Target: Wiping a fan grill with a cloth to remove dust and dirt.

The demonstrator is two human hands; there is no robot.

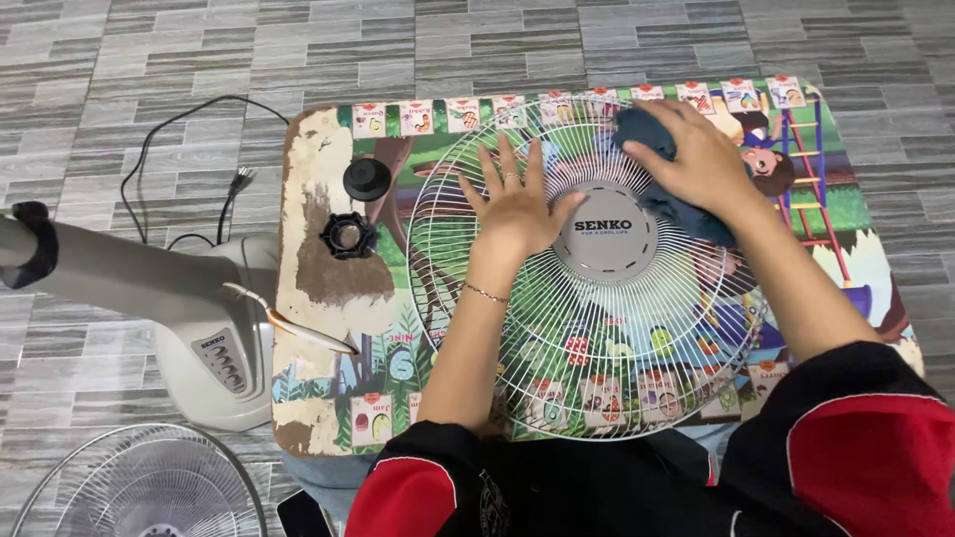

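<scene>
Black sleeves with red patches (875, 447) fill the bottom edge of the view, nearest the camera, and both forearms reach forward from them over a low bench (308, 199) whose top carries a worn, colourful cartoon print. On that bench lies a round white wire fan guard (597, 358), flat, with a grey hub at its middle; it covers most of the bench top. Left of the bench, on the grey tiled floor (149, 60), stands the grey fan body (189, 298) with its control knobs, its black cord trailing away behind it. A second wire guard (139, 487) lies on the floor at the lower left corner.

On the fan guard, the left hand (517, 204) rests flat with fingers spread, pressing the wires just left of the hub. The right hand (696, 154) is curled over a dark blue cloth (686, 214), pressing it against the guard's upper right part, just beside the hub. Two small black fan nuts (353, 209) sit on the bare bench top, left of the guard and well apart from both hands.
</scene>
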